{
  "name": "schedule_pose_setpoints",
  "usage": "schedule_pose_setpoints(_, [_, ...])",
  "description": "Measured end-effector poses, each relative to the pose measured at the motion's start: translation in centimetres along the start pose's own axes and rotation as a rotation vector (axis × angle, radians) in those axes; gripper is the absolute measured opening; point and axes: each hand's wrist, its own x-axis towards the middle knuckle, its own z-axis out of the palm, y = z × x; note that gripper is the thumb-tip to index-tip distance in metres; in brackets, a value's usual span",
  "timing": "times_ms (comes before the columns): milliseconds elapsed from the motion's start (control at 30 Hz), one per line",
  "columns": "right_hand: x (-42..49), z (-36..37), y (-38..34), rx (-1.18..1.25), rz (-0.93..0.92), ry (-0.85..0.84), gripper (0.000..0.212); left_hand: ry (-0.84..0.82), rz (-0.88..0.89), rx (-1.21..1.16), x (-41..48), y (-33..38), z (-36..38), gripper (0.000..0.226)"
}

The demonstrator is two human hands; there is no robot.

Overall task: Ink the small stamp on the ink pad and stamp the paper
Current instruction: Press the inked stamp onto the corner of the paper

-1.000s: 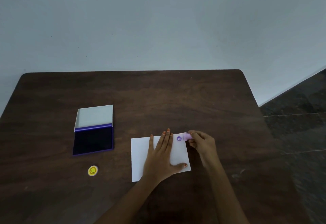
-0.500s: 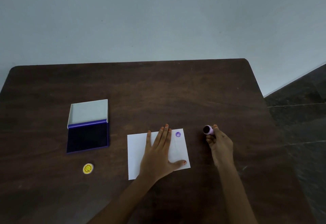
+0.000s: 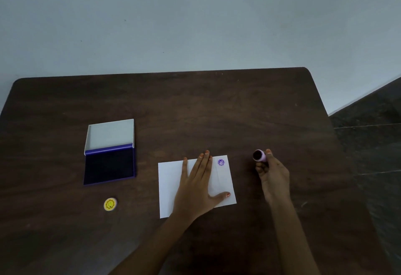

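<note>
Nearest the camera, two bare forearms reach up from the lower edge over a dark brown wooden tabletop (image 3: 217,105). The left hand (image 3: 196,188) lies flat, palm down, on a white sheet of paper (image 3: 170,185); its fingers are straight and spread, the thumb points out toward the paper's right edge, and its grip is released, closed on nothing. The paper lies slightly askew, just left of the tabletop's middle-right area.

To the right of the paper, well clear of its edge, the right hand (image 3: 273,175) is raised over bare wood. Its grip is clenched around the small stamp (image 3: 259,155), a short lilac cylinder pinched between the thumb and fingertips. The stamp is tipped on its side so that its dark inked face turns toward the left and toward the camera, not touching the paper.

On the left side, near the front, a small round yellow cap (image 3: 110,204) with a printed face lies alone on the wood.

Farther along the paper, close to its far right corner and just beside the left hand's fingertips, sits a small round purple stamped mark (image 3: 221,162).

Farther left and back, the ink pad (image 3: 109,165) lies open, its dark blue pad facing up and its pale lid (image 3: 110,133) folded back behind it.

Beyond the tabletop's far edge rises a plain pale grey-blue wall (image 3: 195,19), with dark floor (image 3: 373,127) at the right.
</note>
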Motion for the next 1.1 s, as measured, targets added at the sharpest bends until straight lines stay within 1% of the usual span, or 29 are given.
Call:
schedule_pose_setpoints(200, [-1.6, -0.3, -0.6, 0.011, -0.054, -0.016, 0.015, 0.04, -0.005, -0.07, 0.1, 0.0, 0.0, 0.095])
schedule_pose_setpoints(367, [-3.7, -0.8, -1.1, 0.059, -0.092, -0.021, 0.015, 0.067, -0.004, -0.07, 0.2, 0.0, 0.1, 0.095])
schedule_pose_setpoints(500, [-5.9, -0.9, -1.1, 0.095, -0.112, -0.06, 0.015, 0.105, 0.006, -0.073, 0.0, 0.1, -0.7, 0.094])
schedule_pose_setpoints(567, [-7.2, -0.9, -0.9, 0.108, -0.109, -0.08, 0.015, 0.151, 0.008, -0.072, -0.2, 0.1, -1.6, 0.09])
schedule_pose_setpoints(667, [-9.2, -0.6, -0.3, 0.112, -0.104, -0.108, 0.014, 0.248, -0.002, -0.098, -1.1, -0.5, -3.4, 0.075])
schedule_pose_setpoints(767, [-11.3, 0.0, 0.6, 0.094, -0.092, -0.132, 0.014, 0.324, -0.049, -0.125, -3.0, -2.6, -5.1, 0.062])
schedule_pose_setpoints(900, [-14.2, 1.3, 2.6, 0.129, -0.026, -0.199, 0.017, 0.38, -0.136, -0.145, -7.2, -6.7, -6.4, 0.055])
schedule_pose_setpoints(1000, [-16.1, 2.6, 4.5, 0.149, 0.045, -0.252, 0.018, 0.372, -0.223, -0.146, -10.3, -9.7, -6.9, 0.054])
schedule_pose_setpoints(1100, [-17.8, 4.4, 6.4, 0.144, 0.098, -0.294, 0.016, 0.326, -0.28, -0.171, -12.8, -12.2, -7.3, 0.057])
